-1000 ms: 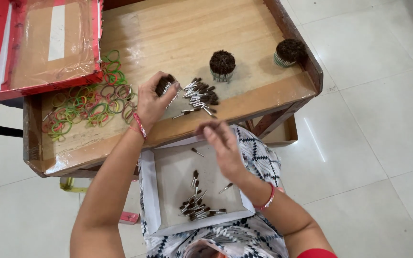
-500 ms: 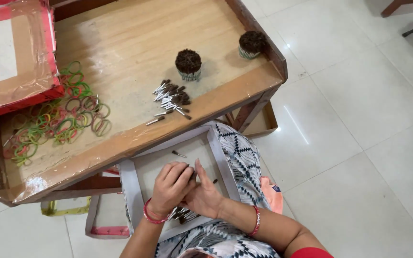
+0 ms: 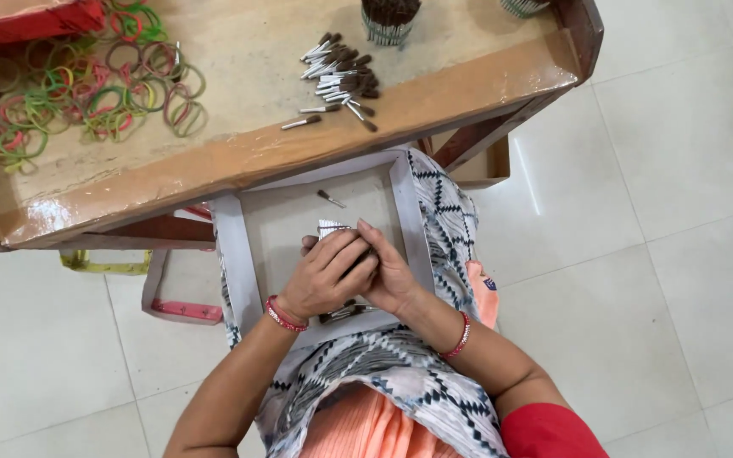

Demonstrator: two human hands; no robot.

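Grip: both hands closed together around a small bundle of brushes (image 3: 332,229); left hand (image 3: 326,280) wraps over the top, right hand (image 3: 392,276) cups from the side, fingers overlapping. Only the pale handle ends show past the fingertips.
Work table: wooden, raised rim (image 3: 299,153), lies just beyond the lap tray, away from the body.
Lap tray: shallow grey tray (image 3: 232,246) on the knees, under both hands.
Bands: heap of coloured rubber bands (image 3: 86,93) at the table's left, well apart from the hands.
Loose pile: brushes (image 3: 341,76) on the table, straight ahead of the grip, handles mostly pointing left.
Cup: holder of upright brushes (image 3: 390,19) behind that pile.
Axis: bundle runs away from the body, toward the table; neither hand clearly nearer the pile.
Strays: one brush (image 3: 329,198) in the tray just ahead of the fingers; a few more (image 3: 345,312) under the wrists.
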